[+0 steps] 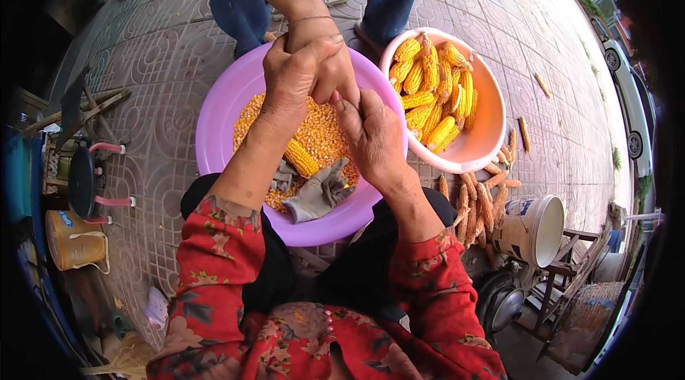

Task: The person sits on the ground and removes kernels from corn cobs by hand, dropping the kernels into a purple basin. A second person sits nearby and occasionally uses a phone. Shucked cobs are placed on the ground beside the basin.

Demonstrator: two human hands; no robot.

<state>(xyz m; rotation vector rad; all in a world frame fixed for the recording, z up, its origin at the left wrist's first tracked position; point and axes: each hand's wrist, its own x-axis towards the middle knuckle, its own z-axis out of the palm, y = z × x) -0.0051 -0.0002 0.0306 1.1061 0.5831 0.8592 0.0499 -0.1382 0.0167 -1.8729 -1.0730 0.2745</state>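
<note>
My left hand (291, 75) is closed around the back of another person's hand (329, 67), which reaches in from the far side. My right hand (372, 131) grips that same hand's fingers from the right. All three hands are above a purple plastic basin (219, 112) that holds loose corn kernels (324, 131). Among the kernels lies a yellow corn cob (301, 158), partly beside a pair of grey work gloves (318, 195). The other person's palm is hidden from me.
Right of the purple basin stands a pink basin (489, 123) with several corn ears (431, 91). Bare cobs (481, 206) are heaped beside a white bucket (530, 230). To the left are a stool (83, 182) and a yellow bucket (75, 241). The other person's jeans (396, 0) are opposite.
</note>
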